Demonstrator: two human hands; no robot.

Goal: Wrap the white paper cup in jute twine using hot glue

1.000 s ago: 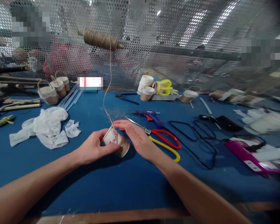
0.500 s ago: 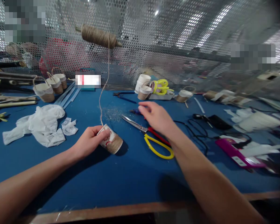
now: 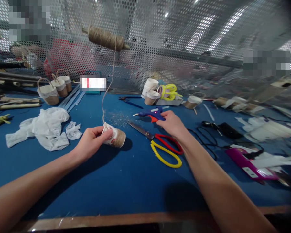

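My left hand pinches a paper cup that lies tipped on its side, its lower part wrapped in brown twine. From the cup's rim a strand of twine runs up to a twine spool. My right hand is closed on the back end of a blue glue gun with a red trigger and a small red light; its nozzle points left. Below the glue gun, scissors with one red and one yellow handle lie on the blue table.
White lace is heaped at left, near finished cup baskets. Pliers, stacked paper cups and yellow-handled scissors sit at the back. At right are black cables and a purple power strip.
My right hand has taken hold of the glue gun and turned it into view above the scissors. The cup in my left hand has tilted closer to level.
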